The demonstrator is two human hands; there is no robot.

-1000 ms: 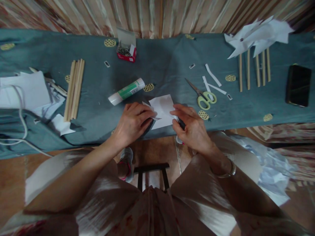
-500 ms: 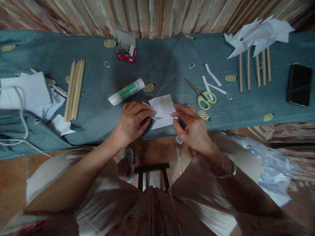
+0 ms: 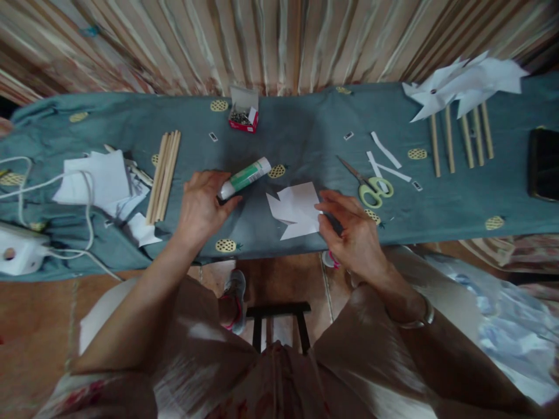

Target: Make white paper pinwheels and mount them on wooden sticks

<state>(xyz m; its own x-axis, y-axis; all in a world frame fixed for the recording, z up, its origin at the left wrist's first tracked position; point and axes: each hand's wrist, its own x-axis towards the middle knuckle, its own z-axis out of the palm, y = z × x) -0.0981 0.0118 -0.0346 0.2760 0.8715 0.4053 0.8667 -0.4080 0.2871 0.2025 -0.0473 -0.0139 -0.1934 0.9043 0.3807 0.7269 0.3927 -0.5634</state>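
My left hand [image 3: 203, 203] is around the white cap end of a green-and-white glue stick [image 3: 248, 176], fingers on its far side and thumb on its near side. The stick still lies slanted on the cloth. A square of white paper [image 3: 301, 206], slit at its left corners with flaps standing slightly up, lies before me. My right hand [image 3: 349, 227] pinches the right edge of this paper between thumb and fingers. Just beyond that hand rest green-handled scissors [image 3: 371, 189], overlapping narrow paper strips [image 3: 386, 149].
A red box of metal pins [image 3: 243, 116] stands open at the back. Wooden sticks [image 3: 163, 177] and a pile of paper [image 3: 98, 180] lie left, near a white power strip [image 3: 21, 250] with cable. Paper pinwheels [image 3: 471, 84] and a dark phone [image 3: 544, 166] are right.
My left hand has let go of the paper's left flap and moved left to the glue stick. My right hand stays at the paper's right edge. The view has shifted left.
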